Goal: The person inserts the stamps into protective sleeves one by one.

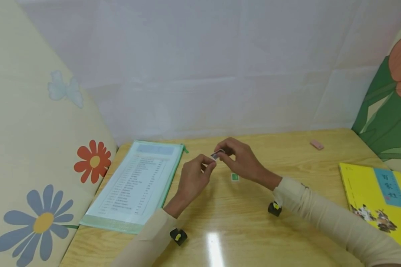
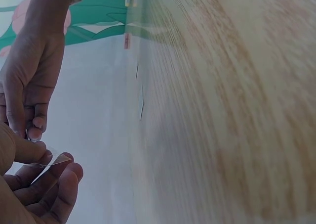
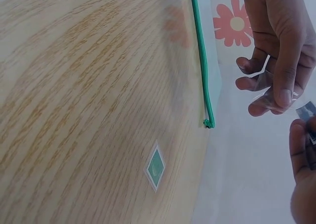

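Note:
Above the table, my two hands meet with fingertips close together. The left hand pinches a thin piece of clear plastic film between thumb and fingers. With thumb and fingers, the right hand holds a small dark-printed piece with a pale edge, like a stamp; what is printed on it is too small to tell. Whether the film and the printed piece touch, I cannot tell. Below the right hand, a small green stamp-like piece with a white border lies flat on the table.
A clear pouch with a green zip edge, holding a printed sheet, lies at the left. On the right is a yellow book, with a small pink block behind it. A white sheet hangs behind the table.

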A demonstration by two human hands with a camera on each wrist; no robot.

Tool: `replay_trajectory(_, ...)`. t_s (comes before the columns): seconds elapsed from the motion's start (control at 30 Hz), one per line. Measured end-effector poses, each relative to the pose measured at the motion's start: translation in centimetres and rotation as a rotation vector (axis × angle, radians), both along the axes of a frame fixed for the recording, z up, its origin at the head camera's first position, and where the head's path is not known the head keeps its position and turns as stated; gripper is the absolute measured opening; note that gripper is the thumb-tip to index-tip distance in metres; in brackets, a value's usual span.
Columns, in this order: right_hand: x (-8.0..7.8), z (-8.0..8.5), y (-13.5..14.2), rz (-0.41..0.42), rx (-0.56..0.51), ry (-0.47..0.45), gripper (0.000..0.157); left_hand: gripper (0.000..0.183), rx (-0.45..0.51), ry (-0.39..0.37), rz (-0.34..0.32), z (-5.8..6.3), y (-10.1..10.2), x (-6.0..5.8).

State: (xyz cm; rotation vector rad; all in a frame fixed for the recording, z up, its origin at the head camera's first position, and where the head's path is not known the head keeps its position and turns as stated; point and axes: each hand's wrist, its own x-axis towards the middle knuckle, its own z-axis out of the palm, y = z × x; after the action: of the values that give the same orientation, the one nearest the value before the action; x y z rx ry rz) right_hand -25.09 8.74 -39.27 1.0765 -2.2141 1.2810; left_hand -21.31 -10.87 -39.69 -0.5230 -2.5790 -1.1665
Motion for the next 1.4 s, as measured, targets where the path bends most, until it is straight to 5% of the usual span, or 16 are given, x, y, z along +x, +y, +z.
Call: replay_trajectory(1.4,0.26,-0.04,-0.12,-0.007,0.027,-0.004,0.014,0.014,-0.015,0.001,0.021,-0.05,0.10,-0.09)
